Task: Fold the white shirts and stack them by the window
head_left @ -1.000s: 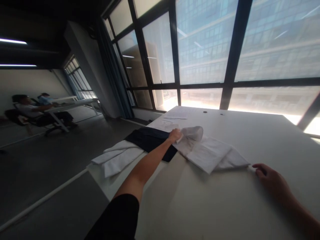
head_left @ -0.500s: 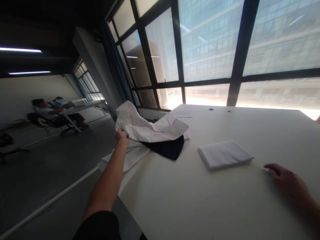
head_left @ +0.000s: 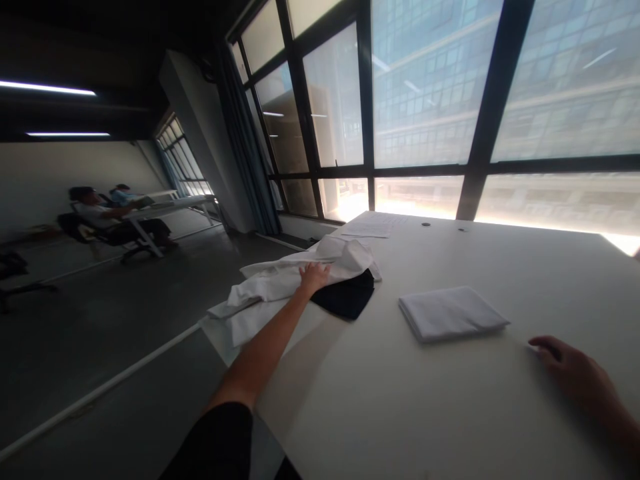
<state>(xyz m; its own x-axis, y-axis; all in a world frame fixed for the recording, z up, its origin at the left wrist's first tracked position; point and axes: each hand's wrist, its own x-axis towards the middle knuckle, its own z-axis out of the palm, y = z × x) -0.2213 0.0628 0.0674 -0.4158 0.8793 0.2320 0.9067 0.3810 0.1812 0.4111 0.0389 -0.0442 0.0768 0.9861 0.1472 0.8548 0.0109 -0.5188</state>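
My left hand reaches out over the table's left edge and lies flat, fingers spread, on a crumpled white cloth. That cloth lies over a dark garment and other white cloth at the edge. A neatly folded white cloth sits alone near the middle of the white table. My right hand rests on the table at the right, fingers curled loosely, holding nothing, a little apart from the folded cloth.
Sheets of paper lie at the table's far end by tall windows. Two small dark discs sit near them. Two people sit at a desk far off to the left, across a dark floor.
My left hand lifted the white cloth off the table's middle, swung it left and laid it on the pile at the edge. The folded cloth stayed in place; my right hand barely moved.
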